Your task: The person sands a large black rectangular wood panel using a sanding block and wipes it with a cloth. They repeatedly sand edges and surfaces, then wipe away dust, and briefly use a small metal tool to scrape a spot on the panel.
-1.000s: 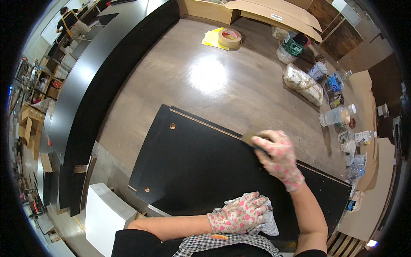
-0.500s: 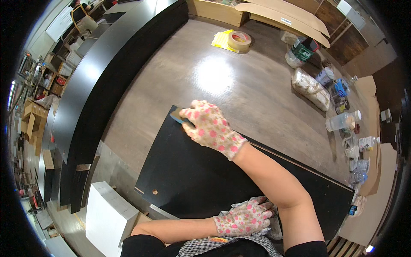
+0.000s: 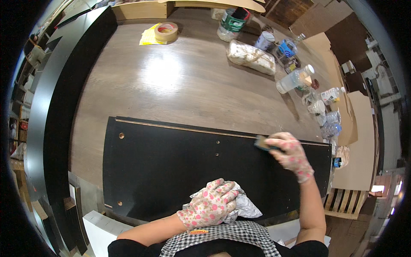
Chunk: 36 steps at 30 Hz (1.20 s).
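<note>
- Right hand has swept back from the panel's far left corner, where it was half a second ago, to the far edge near the right end; camera view also tipped so more of the floor shows
- Right hand: flowered work glove, fingers curled down and clamped over a small dark block, pressing it on the far edge of the black panel; cannot tell what the block is made of
- Left hand: same kind of glove, fingers bent and closed on a crumpled white cloth, resting on the panel's near edge just in front of the body, same spot as before
- Black panel lies flat, long side left to right, on a wooden floor; pale raw strip along the far edge, small drilled holes near the left end and middle
- Hands well apart, block at far right, cloth at near middle
- Roll of tape on yellow sheet, far left of floor
- Wrapped bundle, clear plastic bottle lying down, more bottles and cans along the right
- Long curved black board beside the panel on the left
- Cardboard sheets at right, wooden pallet below them
- Checked apron and dark sleeves at bottom edge
</note>
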Motion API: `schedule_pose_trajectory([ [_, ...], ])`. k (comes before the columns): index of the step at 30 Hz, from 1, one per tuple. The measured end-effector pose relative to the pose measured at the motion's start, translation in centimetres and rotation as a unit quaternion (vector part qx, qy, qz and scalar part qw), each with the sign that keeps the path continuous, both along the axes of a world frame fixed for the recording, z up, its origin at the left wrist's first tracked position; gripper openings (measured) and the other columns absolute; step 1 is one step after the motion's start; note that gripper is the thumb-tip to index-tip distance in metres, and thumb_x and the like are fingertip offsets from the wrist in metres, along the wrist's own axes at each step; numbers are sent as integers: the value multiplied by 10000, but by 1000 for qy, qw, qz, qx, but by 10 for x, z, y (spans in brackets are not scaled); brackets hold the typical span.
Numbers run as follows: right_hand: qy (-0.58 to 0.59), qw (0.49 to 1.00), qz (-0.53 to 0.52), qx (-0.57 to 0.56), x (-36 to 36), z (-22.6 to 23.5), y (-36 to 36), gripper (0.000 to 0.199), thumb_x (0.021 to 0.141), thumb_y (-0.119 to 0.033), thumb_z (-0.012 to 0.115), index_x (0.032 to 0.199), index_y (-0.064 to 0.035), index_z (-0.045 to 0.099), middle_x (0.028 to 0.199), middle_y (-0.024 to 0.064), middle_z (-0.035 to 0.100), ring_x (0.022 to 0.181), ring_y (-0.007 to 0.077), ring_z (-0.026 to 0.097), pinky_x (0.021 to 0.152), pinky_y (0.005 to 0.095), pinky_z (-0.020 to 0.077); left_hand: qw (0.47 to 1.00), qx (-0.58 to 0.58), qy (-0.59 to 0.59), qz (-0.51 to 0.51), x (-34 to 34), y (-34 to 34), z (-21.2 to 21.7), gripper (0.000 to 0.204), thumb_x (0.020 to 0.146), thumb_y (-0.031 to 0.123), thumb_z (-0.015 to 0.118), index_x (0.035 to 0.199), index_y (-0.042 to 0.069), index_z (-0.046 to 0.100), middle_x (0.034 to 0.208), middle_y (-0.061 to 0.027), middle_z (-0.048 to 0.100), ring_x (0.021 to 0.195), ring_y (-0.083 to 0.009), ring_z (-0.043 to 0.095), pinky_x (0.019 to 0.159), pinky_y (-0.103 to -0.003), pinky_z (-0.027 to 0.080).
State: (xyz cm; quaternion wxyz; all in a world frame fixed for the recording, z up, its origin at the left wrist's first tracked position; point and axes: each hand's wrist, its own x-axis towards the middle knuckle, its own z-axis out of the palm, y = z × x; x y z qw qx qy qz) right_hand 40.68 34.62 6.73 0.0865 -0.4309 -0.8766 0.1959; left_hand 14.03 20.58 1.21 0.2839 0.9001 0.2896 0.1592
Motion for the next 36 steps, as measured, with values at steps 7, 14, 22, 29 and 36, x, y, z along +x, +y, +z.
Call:
schedule_pose_trajectory([
  [7, 52, 997, -26, 58, -19, -6, -1, 351, 756, -119, 723, 1105, -105, 681, 1050, 125, 652, 1030, 305, 605, 921, 414, 483, 999, -14, 35, -27, 0, 3, 4, 596, 602, 323, 774, 1147, 135, 625, 1330, -101, 544, 1327, -311, 434, 1101, -524, 314],
  [14, 159, 970, 63, 175, -185, -84, 13, 118, 820, -170, 631, 916, -101, 629, 867, 97, 574, 844, 266, 585, 739, 416, 463, 999, -5, 41, 1, 4, 3, 6, 587, 498, 319, 793, 1054, 185, 661, 1282, -36, 572, 1293, -269, 471, 1075, -512, 344],
  [22, -83, 965, -207, 135, 44, -29, -18, 238, 780, -127, 698, 1015, -102, 676, 946, 126, 624, 901, 306, 603, 824, 432, 498, 1000, -7, 19, 6, 2, 3, 5, 509, 558, 294, 771, 1043, 172, 673, 1259, -33, 583, 1282, -269, 485, 1065, -510, 350],
  [29, 28, 985, -96, 143, 12, -57, -31, 291, 774, -107, 701, 1062, -79, 672, 1001, 146, 635, 930, 319, 610, 839, 415, 495, 999, -6, 40, -1, 8, 6, 7, 502, 561, 319, 774, 1037, 192, 678, 1205, -28, 603, 1253, -259, 507, 1060, -504, 358],
  [36, -113, 915, -324, 212, 107, -37, -25, 226, 788, -131, 669, 1012, -104, 689, 873, 112, 612, 859, 283, 600, 750, 419, 497, 999, -12, 23, 32, 31, 7, 9, 449, 545, 307, 787, 967, 190, 688, 1186, -24, 611, 1223, -259, 532, 1039, -501, 370],
])
